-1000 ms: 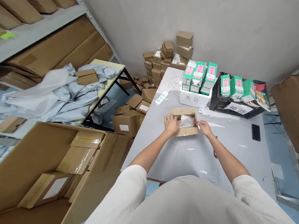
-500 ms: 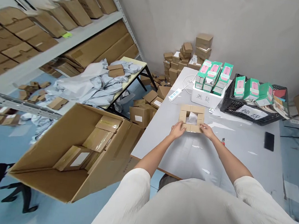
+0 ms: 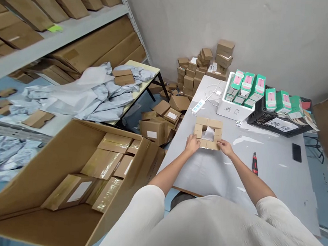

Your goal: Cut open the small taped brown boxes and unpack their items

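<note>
A small cardboard box (image 3: 207, 144) lies on the grey table, its flaps folded outward around a square opening. Something white (image 3: 208, 133) shows inside it. My left hand (image 3: 192, 144) is closed on the box's near left corner. At the near right corner, my right hand (image 3: 225, 148) pinches the edge of a flap between thumb and fingers. To the right of my right forearm lies a red and black utility knife (image 3: 254, 164).
Behind the box stand a white bin (image 3: 234, 111) of green and pink boxes and a black crate (image 3: 268, 121). A power strip (image 3: 198, 106) and a phone (image 3: 297, 152) lie on the table (image 3: 274, 184). A large carton (image 3: 46, 166) holding taped boxes stands at left.
My view has shifted, bringing the large carton nearer and uncovering the utility knife beside my right arm. Both hands remain on the box's near corners.
</note>
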{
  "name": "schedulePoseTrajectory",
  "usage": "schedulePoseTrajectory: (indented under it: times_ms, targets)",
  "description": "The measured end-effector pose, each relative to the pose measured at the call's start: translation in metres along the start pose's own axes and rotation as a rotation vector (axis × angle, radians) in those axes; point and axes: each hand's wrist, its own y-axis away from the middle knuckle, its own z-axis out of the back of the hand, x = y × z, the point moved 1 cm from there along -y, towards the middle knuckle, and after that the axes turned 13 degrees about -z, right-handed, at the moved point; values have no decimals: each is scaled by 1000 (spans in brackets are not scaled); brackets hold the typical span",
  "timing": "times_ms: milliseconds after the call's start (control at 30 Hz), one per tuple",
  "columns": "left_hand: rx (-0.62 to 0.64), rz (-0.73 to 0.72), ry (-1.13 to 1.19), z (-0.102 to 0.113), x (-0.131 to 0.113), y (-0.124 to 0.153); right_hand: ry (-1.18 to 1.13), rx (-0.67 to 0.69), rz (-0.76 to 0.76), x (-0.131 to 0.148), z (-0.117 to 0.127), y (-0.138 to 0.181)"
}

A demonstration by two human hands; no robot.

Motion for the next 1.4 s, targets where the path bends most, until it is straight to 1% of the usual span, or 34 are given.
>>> schedulePoseTrajectory:
  times_ms: [100, 233, 300, 400, 467, 567, 633, 667, 733, 800, 967, 1100, 1200, 1400]
  targets:
    - [-16, 1, -18, 24, 34, 7, -9, 7, 27, 28, -39, 8]
    - [-82, 88, 3, 59, 80, 16, -2, 63, 68, 66, -91, 11]
    - [-92, 117, 8, 79, 102, 19, 10, 88, 72, 85, -115, 9]
    - [-129, 115, -2, 115, 130, 20, 13, 146, 51, 115, -147, 3]
    - [-171, 102, -2, 142, 145, 15, -24, 187, 54, 137, -166, -2]
    - [-260, 81, 12, 179, 162, 5, -143, 231, 121, 169, -187, -11]
    - [-335, 107, 16, 195, 170, 3, -180, 243, 144, 184, -198, -15]
    - [-352, 126, 17, 199, 173, 3, -177, 247, 145, 188, -201, -16]
    - [-343, 161, 16, 199, 178, 9, -140, 259, 142, 189, -205, -15]
    - [-301, 177, 15, 191, 180, 18, -95, 278, 135, 182, -204, -12]
    - [-238, 192, 23, 169, 177, 39, -51, 289, 77, 160, -190, -2]
    - [-243, 221, 18, 161, 167, 51, -53, 327, 49, 155, -180, 2]
    - [-272, 245, 18, 155, 158, 63, -44, 372, 62, 154, -176, 6]
    - [-281, 293, 25, 133, 134, 102, -31, 456, 121, 146, -171, 21]
